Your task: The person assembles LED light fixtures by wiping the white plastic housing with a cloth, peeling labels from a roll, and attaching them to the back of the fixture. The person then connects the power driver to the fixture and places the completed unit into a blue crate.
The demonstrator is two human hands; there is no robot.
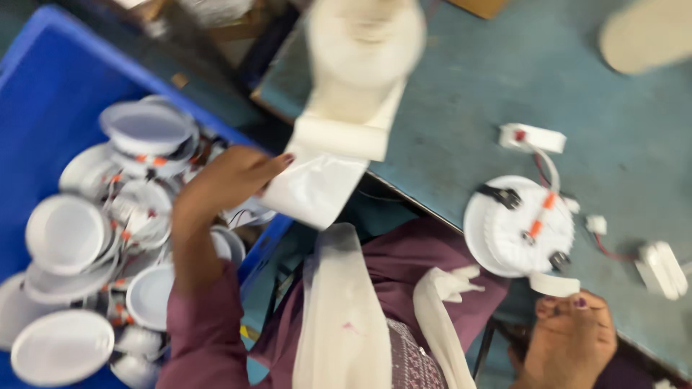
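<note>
Left hand [231, 180], mid-frame, pinches a white strip [317, 184] off the blurred roll [364, 43]; right hand [569, 338], lower right, fingers curled, holds a small white piece [553, 284] beside the round light [519, 227]. Best pull the strip straight and taut.

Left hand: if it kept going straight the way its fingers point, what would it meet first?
The left hand points right and slightly up, fingertips already at the white bag. That bag comes first; past it lies the edge of the blue-green table. The blur leaves depth uncertain.
</note>
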